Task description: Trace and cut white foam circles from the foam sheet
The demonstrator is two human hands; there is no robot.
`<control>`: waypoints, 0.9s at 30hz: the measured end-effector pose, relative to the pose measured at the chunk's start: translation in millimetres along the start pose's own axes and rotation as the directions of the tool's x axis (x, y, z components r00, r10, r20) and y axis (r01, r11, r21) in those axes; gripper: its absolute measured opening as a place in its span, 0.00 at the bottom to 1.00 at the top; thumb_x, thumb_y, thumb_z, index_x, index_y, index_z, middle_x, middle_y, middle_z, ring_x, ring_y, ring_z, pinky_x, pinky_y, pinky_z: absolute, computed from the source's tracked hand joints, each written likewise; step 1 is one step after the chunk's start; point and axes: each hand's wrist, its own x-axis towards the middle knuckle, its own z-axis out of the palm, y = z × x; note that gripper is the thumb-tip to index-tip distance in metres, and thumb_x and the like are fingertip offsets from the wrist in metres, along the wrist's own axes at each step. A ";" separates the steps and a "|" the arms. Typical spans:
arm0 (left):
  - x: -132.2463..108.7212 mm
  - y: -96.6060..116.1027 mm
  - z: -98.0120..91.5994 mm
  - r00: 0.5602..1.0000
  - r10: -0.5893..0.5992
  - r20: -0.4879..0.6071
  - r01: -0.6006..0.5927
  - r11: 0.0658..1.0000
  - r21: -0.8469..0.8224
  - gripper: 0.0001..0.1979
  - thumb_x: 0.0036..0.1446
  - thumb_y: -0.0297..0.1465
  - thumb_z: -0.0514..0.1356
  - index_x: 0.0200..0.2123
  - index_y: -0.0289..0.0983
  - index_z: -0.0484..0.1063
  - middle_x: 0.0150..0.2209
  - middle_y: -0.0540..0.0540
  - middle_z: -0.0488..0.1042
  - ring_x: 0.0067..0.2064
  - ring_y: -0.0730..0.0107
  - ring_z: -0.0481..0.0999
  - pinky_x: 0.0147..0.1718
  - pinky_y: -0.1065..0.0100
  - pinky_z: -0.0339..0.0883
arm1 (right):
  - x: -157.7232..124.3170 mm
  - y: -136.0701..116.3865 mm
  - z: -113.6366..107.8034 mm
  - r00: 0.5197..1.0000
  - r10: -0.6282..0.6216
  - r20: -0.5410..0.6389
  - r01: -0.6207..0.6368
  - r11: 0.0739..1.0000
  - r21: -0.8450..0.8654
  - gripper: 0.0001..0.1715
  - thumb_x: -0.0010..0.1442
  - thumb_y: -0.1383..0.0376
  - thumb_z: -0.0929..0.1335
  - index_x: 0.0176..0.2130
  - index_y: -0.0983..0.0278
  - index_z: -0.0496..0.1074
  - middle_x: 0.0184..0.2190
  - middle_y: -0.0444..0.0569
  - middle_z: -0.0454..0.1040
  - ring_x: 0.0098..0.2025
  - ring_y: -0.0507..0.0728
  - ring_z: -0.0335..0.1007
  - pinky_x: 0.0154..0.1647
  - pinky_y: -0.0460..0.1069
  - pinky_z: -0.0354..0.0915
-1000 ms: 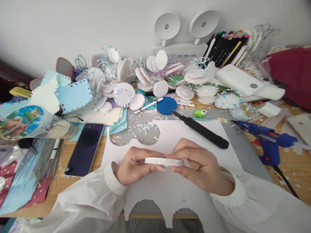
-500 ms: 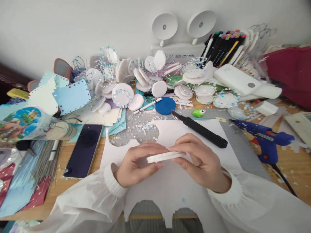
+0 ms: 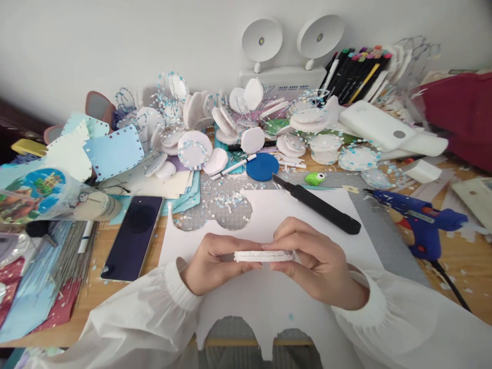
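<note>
Between my two hands is a flat white foam disc [image 3: 264, 256], held edge-on toward me. It looks like two thin layers pressed together, with a line along its rim. My left hand [image 3: 217, 262] pinches its left side, thumb below and fingers on top. My right hand [image 3: 313, 256] grips the right side in the same way. Under the hands lies a large white foam sheet [image 3: 265, 302] with round cut-outs along its edges. A black utility knife [image 3: 323, 209] rests on the sheet beyond my right hand.
A blue glue gun [image 3: 418, 212] lies at the right, its cord running to the front. At the left are a phone [image 3: 132, 238] and a bundle of thin wires [image 3: 73, 256]. Behind stand a blue round lid [image 3: 262, 167], a green punch [image 3: 314, 178] and heaped white discs [image 3: 252, 140].
The disc has levelled from a slight tilt and sits a little lower. My right hand has dropped slightly, and both hands keep their hold.
</note>
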 end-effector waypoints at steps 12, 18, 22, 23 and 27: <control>1.5 -5.0 -0.1 0.995 -0.092 -0.040 0.085 0.983 -0.161 0.07 0.51 0.30 0.66 0.33 0.32 0.79 0.30 0.44 0.80 0.31 0.68 0.78 0.30 0.72 0.71 | 1.0 0.0 0.0 0.999 0.046 0.012 -0.046 0.998 -0.037 0.12 0.58 0.66 0.69 0.44 0.61 0.71 0.34 0.49 0.70 0.36 0.55 0.67 0.33 0.50 0.67; 2.5 -7.2 4.8 0.964 0.035 -0.263 -0.039 0.999 -0.010 0.22 0.56 0.30 0.63 0.54 0.40 0.67 0.53 0.41 0.71 0.53 0.61 0.72 0.50 0.64 0.67 | -3.7 7.8 4.1 0.970 0.228 -0.084 -0.233 0.971 -0.052 0.07 0.60 0.65 0.67 0.41 0.61 0.69 0.31 0.45 0.69 0.32 0.52 0.66 0.32 0.46 0.67; -4.2 -10.1 5.9 0.977 0.139 -0.162 -0.094 0.961 0.259 0.41 0.50 0.36 0.67 0.63 0.42 0.51 0.62 0.36 0.56 0.61 0.49 0.59 0.58 0.52 0.57 | -4.4 11.8 6.6 0.965 0.259 -0.035 -0.259 0.965 -0.023 0.11 0.59 0.62 0.69 0.43 0.61 0.70 0.32 0.46 0.70 0.33 0.52 0.67 0.33 0.46 0.68; -5.4 -11.1 5.4 0.982 0.141 -0.128 -0.101 0.956 0.275 0.49 0.43 0.39 0.71 0.64 0.42 0.47 0.62 0.35 0.54 0.61 0.46 0.59 0.58 0.50 0.56 | -3.9 11.7 6.7 0.966 0.257 0.017 -0.257 0.966 0.001 0.13 0.58 0.61 0.70 0.44 0.61 0.71 0.33 0.46 0.70 0.33 0.52 0.67 0.33 0.46 0.69; -5.5 -14.9 2.8 0.995 0.068 -0.073 -0.053 0.979 0.197 0.59 0.27 0.41 0.76 0.62 0.43 0.49 0.56 0.36 0.58 0.52 0.49 0.65 0.52 0.50 0.61 | -0.5 5.6 4.6 0.970 0.113 0.216 -0.132 0.989 0.074 0.18 0.64 0.59 0.65 0.51 0.63 0.71 0.35 0.49 0.72 0.36 0.53 0.70 0.37 0.49 0.70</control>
